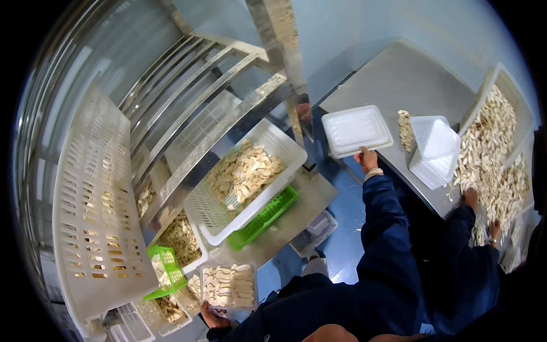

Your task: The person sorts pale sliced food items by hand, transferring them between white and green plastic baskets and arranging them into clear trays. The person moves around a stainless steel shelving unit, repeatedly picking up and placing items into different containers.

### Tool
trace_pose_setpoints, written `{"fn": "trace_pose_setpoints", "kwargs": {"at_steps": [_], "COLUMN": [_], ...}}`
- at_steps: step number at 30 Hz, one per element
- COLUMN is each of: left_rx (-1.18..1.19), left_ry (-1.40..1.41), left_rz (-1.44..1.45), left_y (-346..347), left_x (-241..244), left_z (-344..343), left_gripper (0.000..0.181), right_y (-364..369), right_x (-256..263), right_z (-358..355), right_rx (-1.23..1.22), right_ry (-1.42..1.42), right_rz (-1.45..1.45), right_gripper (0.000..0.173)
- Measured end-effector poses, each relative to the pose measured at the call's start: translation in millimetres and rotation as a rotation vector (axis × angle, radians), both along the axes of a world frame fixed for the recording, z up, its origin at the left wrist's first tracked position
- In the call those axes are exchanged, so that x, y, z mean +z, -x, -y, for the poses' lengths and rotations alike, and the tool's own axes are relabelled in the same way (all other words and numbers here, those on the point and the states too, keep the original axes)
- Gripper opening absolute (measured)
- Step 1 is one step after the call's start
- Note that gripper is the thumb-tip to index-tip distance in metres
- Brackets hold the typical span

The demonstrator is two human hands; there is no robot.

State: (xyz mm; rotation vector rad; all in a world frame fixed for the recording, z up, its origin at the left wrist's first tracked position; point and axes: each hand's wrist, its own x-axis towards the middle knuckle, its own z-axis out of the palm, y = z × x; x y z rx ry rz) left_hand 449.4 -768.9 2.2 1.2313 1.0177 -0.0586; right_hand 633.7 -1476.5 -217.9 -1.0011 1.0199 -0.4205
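Note:
My left hand [211, 316] grips the near-left corner of a clear plastic tray [255, 295] at the bottom of the view. Neat rows of pale slices, apparently mushroom [228, 284], fill that tray. Out to the right, my right hand [366, 160] pinches the near edge of a white plastic tray [357, 130]. This tray looks empty and is at the corner of a steel table [376, 81]; whether it rests on the steel I cannot tell. Beside it on the table are a stack of white trays [433, 166] and a small strip of slices [405, 130].
A large heap of slices [483, 171] spills from a tipped white crate [523, 107]; a co-worker's hands [470, 199] touch it. To the left stands a metal rack [213, 124], with a white perforated basket [248, 179] of slices, green baskets [265, 222] and a tall perforated crate [94, 205].

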Motion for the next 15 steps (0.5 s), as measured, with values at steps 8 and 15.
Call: {"fn": "trace_pose_setpoints", "kwargs": {"at_steps": [8,15], "left_rx": [0.072,0.169], "left_ry": [0.063,0.167], "left_rz": [-0.037,0.074], "left_y": [-1.4,10.7], "left_x": [-11.3,-17.6], "left_z": [11.9,24.3], "left_gripper": [0.036,0.027], "right_y": [-5.0,95.6], "right_x": [-37.7,73.1], "right_z": [26.0,-219.7], "right_rx": [0.196,0.974], "right_ry": [-0.091,-0.231], "right_rz": [0.195,0.182], "right_gripper": [0.022,0.03]}}
